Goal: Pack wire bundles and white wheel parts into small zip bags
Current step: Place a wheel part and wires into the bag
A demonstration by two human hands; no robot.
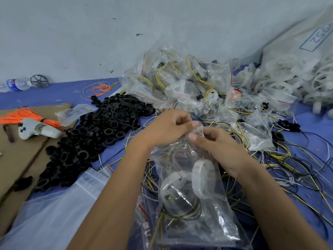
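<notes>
Pinching the mouth of the small clear plastic zip bag [191, 186] at frame centre: left hand [167, 127] and right hand [214, 143], fingers curled onto the top edge. Already inside: white ring-shaped wheel parts [201, 175] and a coiled yellow-and-black wire bundle [182, 210], lower centre. Likely light, limp and slippery film; stiff rings, springy wires. Best held at the seal strip only, both edges aligned, never by the sagging body.
</notes>
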